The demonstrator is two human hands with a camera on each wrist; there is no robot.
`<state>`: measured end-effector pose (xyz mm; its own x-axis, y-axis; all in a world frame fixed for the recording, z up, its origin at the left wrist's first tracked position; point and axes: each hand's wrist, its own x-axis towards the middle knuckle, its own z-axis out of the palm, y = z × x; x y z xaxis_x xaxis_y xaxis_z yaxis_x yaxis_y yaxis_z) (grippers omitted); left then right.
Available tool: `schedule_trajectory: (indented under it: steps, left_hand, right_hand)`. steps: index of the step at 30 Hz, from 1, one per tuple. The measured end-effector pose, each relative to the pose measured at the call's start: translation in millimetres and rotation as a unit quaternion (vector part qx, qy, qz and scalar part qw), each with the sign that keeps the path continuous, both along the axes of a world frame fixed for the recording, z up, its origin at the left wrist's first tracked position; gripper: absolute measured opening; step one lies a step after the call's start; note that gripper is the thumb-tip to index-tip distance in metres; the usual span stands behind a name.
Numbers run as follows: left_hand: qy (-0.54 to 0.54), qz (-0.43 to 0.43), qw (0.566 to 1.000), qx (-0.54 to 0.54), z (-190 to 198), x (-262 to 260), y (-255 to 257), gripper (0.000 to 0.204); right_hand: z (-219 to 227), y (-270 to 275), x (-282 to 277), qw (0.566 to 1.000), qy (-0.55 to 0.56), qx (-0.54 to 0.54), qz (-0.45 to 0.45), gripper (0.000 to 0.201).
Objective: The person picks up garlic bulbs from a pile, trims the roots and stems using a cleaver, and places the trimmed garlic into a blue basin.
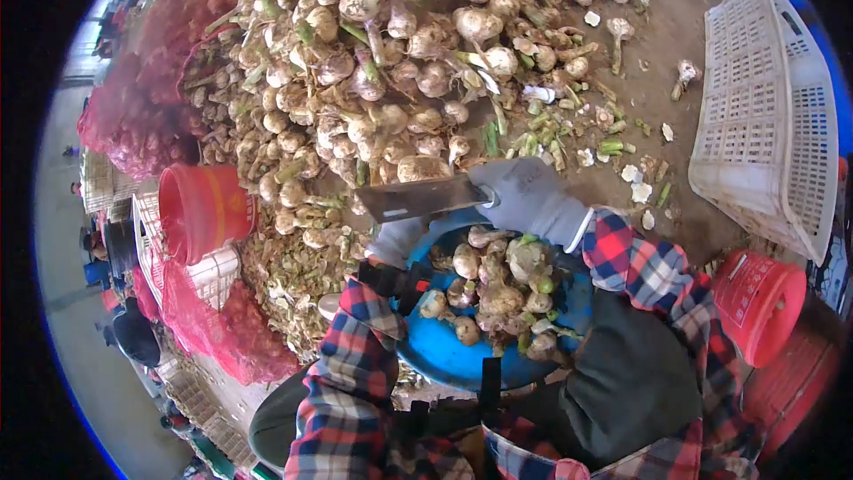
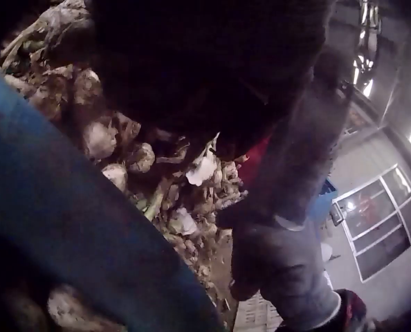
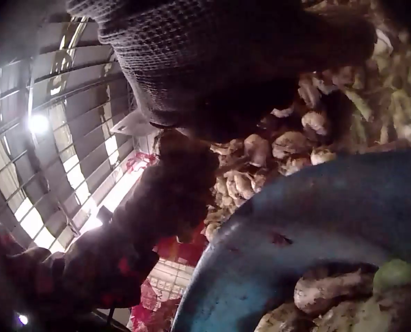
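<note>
My right hand (image 1: 531,198), in a grey knit glove, grips a cleaver by its handle end. Its broad, stained blade (image 1: 418,199) points left, across the front of the gloved left hand (image 1: 397,240). That blade covers the left fingers in the head view, and in the left wrist view they are lost in shadow, so I cannot tell what they hold. Both hands are over the far rim of a blue basin (image 1: 449,366). Garlic bulbs (image 1: 502,300) with short stems lie heaped in the basin. The right glove (image 3: 212,62) looms dark in the right wrist view.
Beyond the basin rises a big pile of garlic (image 1: 373,116). Cut stems (image 1: 544,138) litter the ground. A white plastic crate (image 1: 742,116) stands at right, with a red bucket (image 1: 755,302) below it. Left are another red bucket (image 1: 200,213) and pink mesh sacks (image 1: 147,116).
</note>
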<state>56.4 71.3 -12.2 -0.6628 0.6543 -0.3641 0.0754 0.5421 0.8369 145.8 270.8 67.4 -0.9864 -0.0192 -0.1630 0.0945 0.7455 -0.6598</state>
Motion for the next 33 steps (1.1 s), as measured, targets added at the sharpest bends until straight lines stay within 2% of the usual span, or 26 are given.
schedule_trajectory:
  steps: [1,5,6,7,8,10,11,15,17,18,19,20,21,22,24,25,26,27,28,29,30,31,32,33]
  left_hand:
    - [0.084,-0.050,0.991,0.087,-19,2,-6,0.023]
    - [0.129,-0.018,0.985,0.110,-18,20,6,0.023]
    - [0.038,-0.007,0.994,0.105,-5,20,14,0.024]
    - [-0.053,0.006,0.994,0.098,7,22,22,0.025]
    - [-0.052,0.006,0.994,0.099,15,29,29,0.025]
    - [-0.137,0.144,0.975,0.097,29,45,41,0.026]
    - [0.009,0.054,0.996,0.064,32,47,43,0.025]
    - [0.082,0.042,0.993,0.067,24,57,51,0.022]
    - [0.117,0.044,0.988,0.095,22,60,52,0.019]
    - [0.151,0.045,0.980,0.124,25,61,55,0.015]
    - [0.375,0.023,0.916,0.143,64,61,67,0.008]
    - [0.427,-0.071,0.890,0.146,85,54,64,0.005]
    - [0.431,-0.084,0.893,0.099,94,49,61,0.005]
    - [0.427,-0.104,0.897,0.053,98,50,57,0.006]
    - [0.275,-0.030,0.956,0.095,66,50,61,0.027]
    - [-0.083,0.153,0.978,0.119,48,45,72,0.045]
    - [0.040,0.040,0.989,0.138,78,58,86,0.056]
    - [0.182,-0.022,0.979,0.093,85,58,90,0.054]
    - [0.326,-0.084,0.940,0.050,88,52,95,0.052]
    - [0.373,-0.058,0.925,0.035,89,51,94,0.052]
    - [0.392,0.024,0.917,0.065,83,49,93,0.046]
    - [0.336,0.111,0.933,0.070,72,52,90,0.044]
    - [0.275,0.195,0.939,0.073,63,57,85,0.042]
    - [0.277,0.196,0.938,0.069,66,63,85,0.042]
  right_hand:
    - [-3,-1,-2,1.000,0.008,0.014,0.007,0.020]
    - [-12,5,3,0.999,0.007,0.042,0.003,0.020]
    - [-12,8,6,0.999,-0.010,0.045,0.002,0.021]
    - [-20,8,9,0.998,0.034,0.048,-0.012,0.023]
    - [-28,12,13,0.998,0.034,0.049,-0.012,0.023]
    - [-32,18,19,0.999,0.004,0.033,-0.010,0.028]
    - [-34,20,21,1.000,0.000,0.021,-0.010,0.032]
    - [-40,27,29,0.999,-0.030,0.014,-0.002,0.033]
    - [-42,30,35,0.999,0.019,0.037,-0.021,0.030]
    - [-75,44,32,0.993,-0.076,0.041,-0.074,0.028]
    - [-110,63,34,0.976,-0.170,0.044,-0.128,0.026]
    - [-106,82,50,0.950,-0.194,0.005,-0.245,0.028]
    - [-94,99,53,0.916,-0.211,-0.030,-0.341,0.030]
    - [-83,96,51,0.917,-0.213,-0.031,-0.335,0.030]
    - [-61,87,52,0.886,-0.171,-0.266,-0.338,0.036]
    - [-75,76,43,0.813,-0.144,-0.419,-0.378,0.040]
    - [-86,68,39,0.800,-0.066,-0.515,-0.302,0.036]
    - [-41,55,36,0.596,-0.189,-0.722,-0.295,0.035]
    - [-39,53,35,0.705,-0.107,-0.653,-0.254,0.031]
    - [-30,56,37,0.701,-0.110,-0.654,-0.264,0.027]
    - [-22,58,38,0.695,-0.116,-0.656,-0.272,0.024]
    - [-26,58,35,0.694,-0.116,-0.657,-0.270,0.024]
    - [-33,55,33,0.731,-0.045,-0.627,-0.265,0.023]
    - [-33,52,30,0.762,0.025,-0.593,-0.258,0.022]
